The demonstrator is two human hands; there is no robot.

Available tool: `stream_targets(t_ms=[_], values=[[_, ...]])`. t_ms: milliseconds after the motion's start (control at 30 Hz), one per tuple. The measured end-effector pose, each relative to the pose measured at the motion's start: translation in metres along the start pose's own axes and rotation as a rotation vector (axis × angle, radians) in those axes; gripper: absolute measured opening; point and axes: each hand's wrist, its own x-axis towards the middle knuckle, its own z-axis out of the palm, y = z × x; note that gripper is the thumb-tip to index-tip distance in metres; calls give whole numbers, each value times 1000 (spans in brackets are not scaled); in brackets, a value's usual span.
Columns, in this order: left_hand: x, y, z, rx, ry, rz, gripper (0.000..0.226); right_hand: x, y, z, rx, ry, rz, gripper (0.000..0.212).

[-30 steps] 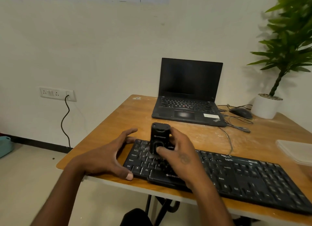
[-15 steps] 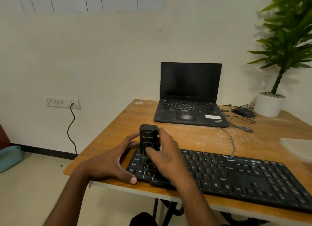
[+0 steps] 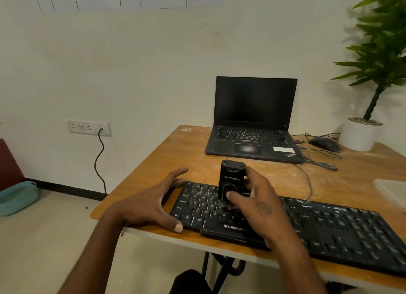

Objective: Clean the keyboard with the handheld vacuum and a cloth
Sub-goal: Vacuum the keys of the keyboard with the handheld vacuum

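Observation:
A long black keyboard (image 3: 318,225) lies along the front edge of the wooden table (image 3: 167,157). My right hand (image 3: 259,206) grips a small black handheld vacuum (image 3: 231,178), held upright with its lower end on the keys in the left part of the keyboard. My thumb presses on the vacuum's front. My left hand (image 3: 151,203) braces the keyboard's left end, fingers spread, thumb on the front corner and fingertips at the back corner. A pale folded cloth (image 3: 391,189) lies at the table's right edge, partly cut off.
An open black laptop (image 3: 254,122) stands at the back of the table. To its right are a mouse (image 3: 325,144), loose cables (image 3: 320,159) and a potted plant (image 3: 360,135). A teal tub (image 3: 16,197) sits on the floor at the left.
The vacuum and my right hand shifted slightly left over the keys, then back right. My left hand stays at the keyboard's left end. The camera view shifted.

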Motion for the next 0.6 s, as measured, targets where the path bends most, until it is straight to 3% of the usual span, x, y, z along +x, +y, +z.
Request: stream_targets(t_ms=[300,600], values=[[-1,7,3,15,28,7,121,37,-7,76,-87,-100,-62,37],[1,0,1,-1,-16,-4,128,6,1,13,-34,-46,-37,47]])
